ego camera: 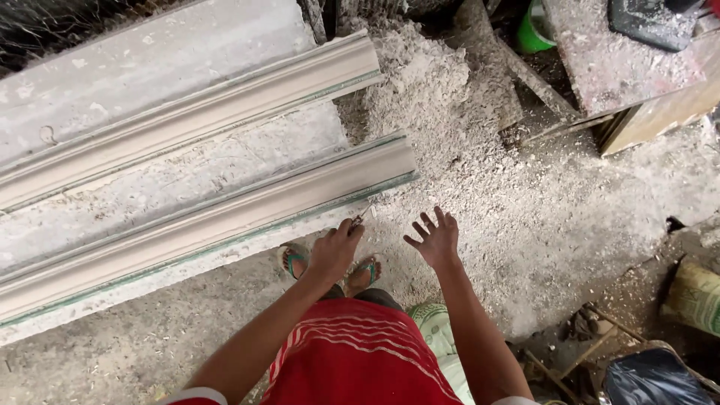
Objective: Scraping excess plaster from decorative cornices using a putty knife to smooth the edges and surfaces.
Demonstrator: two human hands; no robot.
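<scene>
Two long pale plaster mouldings lie on a grey bench: the nearer moulding runs along the bench's front edge, the farther moulding behind it. My left hand is closed beside the nearer moulding's right end, pinching a small thin metal object that touches its lower edge. My right hand hovers to the right with fingers spread, holding nothing, above the dusty floor. My feet in sandals show below.
White plaster debris is heaped on the floor past the bench end. A dusty wooden board and a green container sit at top right. A sack and a black bag lie at lower right.
</scene>
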